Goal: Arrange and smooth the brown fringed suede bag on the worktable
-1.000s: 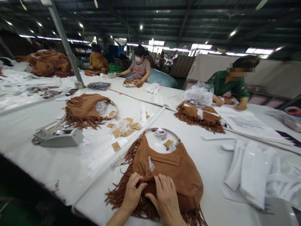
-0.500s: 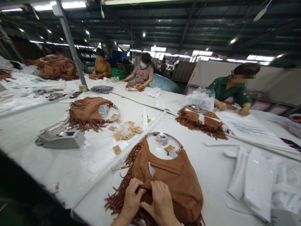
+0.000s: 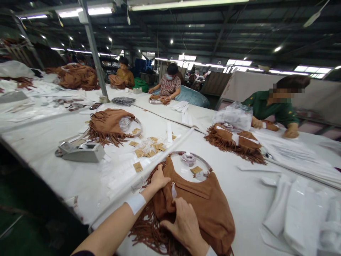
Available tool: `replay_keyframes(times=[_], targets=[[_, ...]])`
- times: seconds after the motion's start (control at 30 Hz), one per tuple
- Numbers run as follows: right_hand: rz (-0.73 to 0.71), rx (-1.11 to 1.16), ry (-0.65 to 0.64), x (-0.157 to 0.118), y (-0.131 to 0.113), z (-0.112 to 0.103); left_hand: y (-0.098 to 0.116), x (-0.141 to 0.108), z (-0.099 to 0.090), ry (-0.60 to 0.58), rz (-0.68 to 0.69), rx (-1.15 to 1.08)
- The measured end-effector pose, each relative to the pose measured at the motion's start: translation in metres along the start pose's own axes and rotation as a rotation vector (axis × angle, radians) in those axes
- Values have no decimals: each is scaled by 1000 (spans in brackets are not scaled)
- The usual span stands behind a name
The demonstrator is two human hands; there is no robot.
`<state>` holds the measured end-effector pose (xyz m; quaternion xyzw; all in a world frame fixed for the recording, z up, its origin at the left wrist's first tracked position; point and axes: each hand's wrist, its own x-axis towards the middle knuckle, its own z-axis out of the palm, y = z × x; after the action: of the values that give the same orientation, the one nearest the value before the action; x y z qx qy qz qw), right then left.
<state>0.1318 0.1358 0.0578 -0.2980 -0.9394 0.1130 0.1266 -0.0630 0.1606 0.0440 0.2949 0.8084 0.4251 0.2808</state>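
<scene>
A brown fringed bag [image 3: 210,209] lies on the white table in front of me, its wrapped handle [image 3: 197,155] pointing away. My left hand [image 3: 160,177] is at the bag's upper left edge near the handle's base, thumb apart from the fingers, whose tips are partly hidden. Lower down, my right hand [image 3: 185,222] rests on the bag's left part, thumb and fingers spread. Between the hands a pale wrapped zipper pull [image 3: 174,191] hangs from the zip. Inside the handle's loop lie a wrapped coil [image 3: 188,159] and a tan tag [image 3: 196,170].
A tape dispenser [image 3: 82,152], a second fringed bag [image 3: 109,124] and scattered tags [image 3: 151,149] lie to the left. White padding strips [image 3: 298,209] are at right. Across the table, a person in green [image 3: 266,106] works beside another bag [image 3: 234,138]; other people sit farther back.
My left hand has moved up and away along the bag's left edge. My right hand has opened from its pinch on the bag. The view has shifted slightly.
</scene>
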Motion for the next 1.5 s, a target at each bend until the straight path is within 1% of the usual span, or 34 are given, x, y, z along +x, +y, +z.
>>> replay_keyframes(times=[0.07,0.17,0.3,0.37,0.47,0.5,0.63,0.7,0.77,0.87,0.97,1.03,1.1,1.17,1.23,1.27,1.3,1.33,1.37,1.4,1.43,1.47,1.5], targets=[[14,-43,-65,6,0,-1,-2,6,10,27,-12,9],[-4,-61,-158,17,-1,-1,-9,7,22,102,-16,6],[-38,-10,-263,31,-1,-2,-13,5,31,203,-19,-20],[-55,5,-274,33,-2,-1,-12,5,34,250,-31,-36],[-92,4,-228,27,-10,5,-11,5,38,308,-47,-61],[-84,-7,-199,24,-14,8,-11,6,39,323,-52,-68],[54,-79,-60,13,-33,21,-12,8,43,359,-71,-85],[88,-103,-22,12,-38,26,-12,9,43,366,-71,-88],[91,-113,-32,14,-39,29,-13,10,43,371,-69,-89],[76,-98,-81,16,-37,31,-13,10,43,373,-67,-88],[63,-84,-84,14,-36,33,-16,11,43,365,-54,-87],[61,-80,-83,9,-37,31,-19,10,43,358,-46,-89],[42,-67,-90,1,-38,23,-21,10,42,343,-38,-96],[-20,-17,-71,-13,-34,9,-22,11,38,305,-24,-109],[-63,85,6,-34,-21,-8,-22,12,31,247,-6,-128],[-32,146,85,-48,-9,-18,-21,11,26,222,1,-139],[55,206,188,-62,5,-27,-21,11,19,204,5,-149],[197,262,299,-77,21,-36,-23,8,11,197,6,-158],[393,311,438,-91,39,-43,-25,4,3,200,5,-165],[611,362,516,-102,59,-48,-28,-3,-6,208,1,-169],[782,428,497,-110,78,-51,-33,-11,-13,216,-4,-173],[866,506,419,-114,95,-52,-38,-22,-19,215,-9,-173],[899,559,335,-114,110,-51,-43,-33,-22,203,-14,-170]])
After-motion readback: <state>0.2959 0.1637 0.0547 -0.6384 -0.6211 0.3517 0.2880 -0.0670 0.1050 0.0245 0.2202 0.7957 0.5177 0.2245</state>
